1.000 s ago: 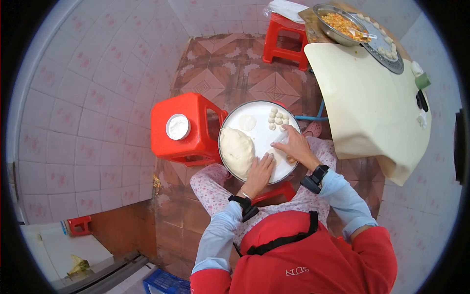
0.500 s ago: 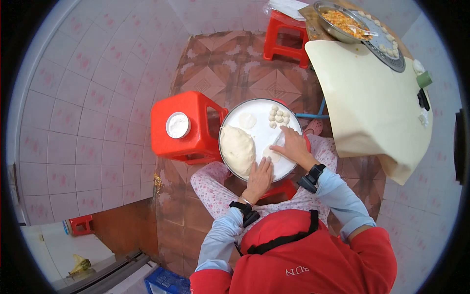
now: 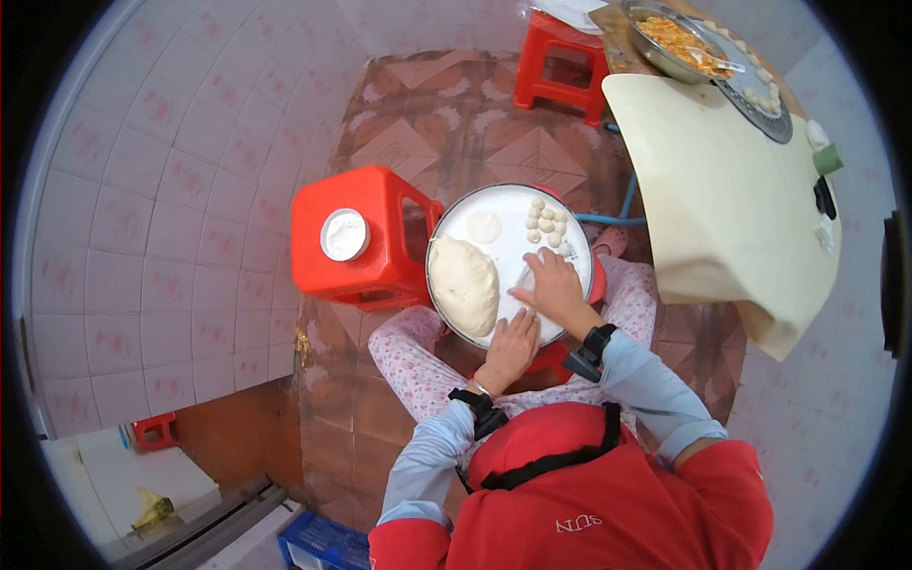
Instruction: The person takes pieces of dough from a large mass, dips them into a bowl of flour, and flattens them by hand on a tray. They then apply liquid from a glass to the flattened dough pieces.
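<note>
A round white tray (image 3: 513, 204) stands in front of me. On its left lies a large lump of dough (image 3: 463, 285). A thin flat dough round (image 3: 484, 226) is at the upper left, and several small dough balls (image 3: 545, 222) cluster at the upper right. My right hand (image 3: 559, 293) is over the tray's right side, fingers and thumb curved around a clear, glass-like object (image 3: 525, 278), mostly hidden. My left hand (image 3: 513, 344) lies at the tray's near edge, fingers stretched out beside the big dough. Any dough under the hands is mostly covered.
A red stool (image 3: 361, 237) to the left carries a white bowl of flour (image 3: 344, 235). At the right, a cream sheet (image 3: 722, 209) covers a table holding a metal bowl of orange filling (image 3: 674, 43) and a grey tray of dumplings (image 3: 760, 104). Another red stool (image 3: 560, 71) stands behind.
My right hand has turned and shifted slightly left and down, covering the dough round that showed between the hands. My left hand has moved slightly right. The view has shifted a little.
</note>
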Tool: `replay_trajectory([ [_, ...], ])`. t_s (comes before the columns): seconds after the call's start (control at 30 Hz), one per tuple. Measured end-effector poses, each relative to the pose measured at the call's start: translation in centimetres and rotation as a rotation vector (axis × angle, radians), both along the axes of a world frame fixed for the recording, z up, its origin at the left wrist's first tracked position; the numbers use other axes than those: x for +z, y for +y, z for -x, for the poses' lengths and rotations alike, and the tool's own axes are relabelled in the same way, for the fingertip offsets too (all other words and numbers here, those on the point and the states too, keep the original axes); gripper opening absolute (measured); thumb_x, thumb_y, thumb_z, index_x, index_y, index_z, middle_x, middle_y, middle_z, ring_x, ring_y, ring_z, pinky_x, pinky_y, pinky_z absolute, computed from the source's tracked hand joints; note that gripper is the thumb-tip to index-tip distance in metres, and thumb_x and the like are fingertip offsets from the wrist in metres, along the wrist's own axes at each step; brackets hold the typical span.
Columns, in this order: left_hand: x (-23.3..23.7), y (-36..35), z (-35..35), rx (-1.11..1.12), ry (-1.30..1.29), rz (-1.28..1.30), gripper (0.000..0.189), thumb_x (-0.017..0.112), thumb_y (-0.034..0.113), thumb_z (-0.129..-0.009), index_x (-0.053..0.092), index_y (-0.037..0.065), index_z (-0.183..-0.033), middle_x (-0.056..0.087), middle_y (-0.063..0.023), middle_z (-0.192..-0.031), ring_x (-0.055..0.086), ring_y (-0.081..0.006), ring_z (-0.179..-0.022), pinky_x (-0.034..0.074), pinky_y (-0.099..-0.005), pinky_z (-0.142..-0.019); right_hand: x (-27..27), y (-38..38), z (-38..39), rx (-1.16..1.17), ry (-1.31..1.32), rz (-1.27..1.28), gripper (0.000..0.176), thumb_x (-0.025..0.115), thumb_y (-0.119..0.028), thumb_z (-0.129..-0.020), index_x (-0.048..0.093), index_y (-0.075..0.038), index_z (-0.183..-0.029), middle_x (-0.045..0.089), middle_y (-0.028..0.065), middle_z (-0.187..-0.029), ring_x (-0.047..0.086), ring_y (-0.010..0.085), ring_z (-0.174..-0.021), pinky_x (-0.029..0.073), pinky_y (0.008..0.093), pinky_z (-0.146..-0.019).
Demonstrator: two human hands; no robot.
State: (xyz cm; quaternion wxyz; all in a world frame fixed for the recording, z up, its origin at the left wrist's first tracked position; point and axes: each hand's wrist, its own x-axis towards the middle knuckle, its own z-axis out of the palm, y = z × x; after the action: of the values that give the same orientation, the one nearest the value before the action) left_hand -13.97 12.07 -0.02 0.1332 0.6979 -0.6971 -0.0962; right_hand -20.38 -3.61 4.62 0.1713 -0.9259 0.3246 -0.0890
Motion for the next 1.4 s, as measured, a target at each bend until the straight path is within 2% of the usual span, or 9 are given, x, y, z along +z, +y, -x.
replay_trajectory([
  [0.13, 0.4, -0.2, -0.2, 0.001, 0.018, -0.008, 0.042, 0.061, 0.026, -0.087, 0.056, 0.003, -0.122, 0.051, -0.0134, -0.135, 0.048, -0.0252, -0.124, 0.040, -0.0429, -0.094, 0.0, -4.0, -0.1, -0.188, -0.039, -0.363, 0.075, 0.075, -0.056, -0.070, 0.052, -0.008, -0.123, 0.062, 0.0236, -0.110, 0.062, 0.0384, -0.102, 0.049, 0.0446, -0.086],
  [0.33, 0.2, -1.0, -1.8, 0.000, -0.015, 0.089, 0.042, 0.061, 0.024, -0.085, 0.057, 0.002, -0.120, 0.052, -0.0155, -0.134, 0.047, -0.0274, -0.126, 0.041, -0.0399, -0.091, -0.6, -5.3, 2.1, -0.399, -0.153, -0.477, 0.077, 0.075, -0.054, -0.071, 0.050, -0.003, -0.124, 0.062, 0.0263, -0.115, 0.062, 0.0390, -0.106, 0.048, 0.0432, -0.090],
  [0.6, 2.3, -1.6, -0.9, 0.106, -0.005, -0.122, 0.041, 0.060, 0.021, -0.083, 0.057, 0.003, -0.119, 0.058, -0.0120, -0.120, 0.054, -0.0252, -0.098, 0.041, -0.0421, -0.088, 1.1, -5.7, 4.2, -0.372, -0.202, -0.437, 0.076, 0.077, -0.049, -0.072, 0.049, -0.001, -0.124, 0.058, 0.0268, -0.121, 0.059, 0.0387, -0.110, 0.047, 0.0435, -0.091],
  [0.8, 0.4, -0.5, -1.6, 0.045, -0.032, 0.203, 0.037, 0.058, 0.018, -0.084, 0.058, 0.003, -0.118, 0.057, -0.0129, -0.120, 0.054, -0.0258, -0.109, 0.039, -0.0451, -0.093, 1.3, -4.0, 4.2, -0.239, -0.158, -0.362, 0.077, 0.078, -0.048, -0.071, 0.049, -0.001, -0.125, 0.058, 0.0245, -0.119, 0.057, 0.0376, -0.111, 0.046, 0.0441, -0.092],
  [1.07, -0.1, 0.1, -1.1, 0.017, -0.041, -0.029, 0.038, 0.057, 0.021, -0.088, 0.056, 0.000, -0.120, 0.055, -0.0153, -0.126, 0.051, -0.0281, -0.119, 0.037, -0.0448, -0.098, -0.3, 2.1, 1.6, 0.108, -0.100, 0.106, 0.074, 0.075, -0.050, -0.069, 0.053, -0.006, -0.125, 0.052, 0.0142, -0.114, 0.054, 0.0302, -0.096, 0.043, 0.0425, -0.079],
  [1.13, 0.1, 0.2, -0.9, 0.018, -0.051, -0.085, 0.039, 0.057, 0.021, -0.088, 0.056, -0.001, -0.120, 0.055, -0.0154, -0.127, 0.050, -0.0281, -0.119, 0.037, -0.0449, -0.098, -0.5, 1.9, 1.4, 0.073, -0.086, 0.092, 0.074, 0.076, -0.049, -0.069, 0.053, -0.006, -0.125, 0.053, 0.0151, -0.114, 0.055, 0.0312, -0.097, 0.045, 0.0431, -0.080],
  [1.2, 0.5, 0.1, -1.0, 0.032, -0.039, 0.126, 0.039, 0.059, 0.021, -0.085, 0.058, -0.001, -0.117, 0.056, -0.0146, -0.124, 0.051, -0.0267, -0.117, 0.037, -0.0459, -0.098, -0.8, 1.2, 1.1, 0.030, -0.078, 0.088, 0.075, 0.076, -0.049, -0.069, 0.053, -0.006, -0.125, 0.054, 0.0161, -0.113, 0.056, 0.0323, -0.098, 0.046, 0.0437, -0.080],
  [1.27, 0.3, -0.2, -1.2, 0.031, -0.003, 0.099, 0.040, 0.059, 0.021, -0.085, 0.058, -0.001, -0.118, 0.055, -0.0147, -0.125, 0.050, -0.0268, -0.119, 0.037, -0.0455, -0.098, -0.9, -0.5, 0.8, -0.082, -0.107, -0.190, 0.075, 0.076, -0.050, -0.071, 0.053, -0.004, -0.125, 0.057, 0.0191, -0.113, 0.059, 0.0364, -0.101, 0.048, 0.0448, -0.084],
  [1.4, 0.4, -0.3, -1.5, 0.034, 0.051, 0.004, 0.040, 0.057, 0.018, -0.085, 0.056, 0.001, -0.122, 0.051, -0.0148, -0.132, 0.048, -0.0273, -0.122, 0.037, -0.0442, -0.100, -0.1, -2.9, 2.1, -0.293, -0.135, -0.355, 0.078, 0.076, -0.051, -0.072, 0.050, -0.002, -0.126, 0.059, 0.0245, -0.117, 0.058, 0.0385, -0.109, 0.048, 0.0438, -0.090],
])
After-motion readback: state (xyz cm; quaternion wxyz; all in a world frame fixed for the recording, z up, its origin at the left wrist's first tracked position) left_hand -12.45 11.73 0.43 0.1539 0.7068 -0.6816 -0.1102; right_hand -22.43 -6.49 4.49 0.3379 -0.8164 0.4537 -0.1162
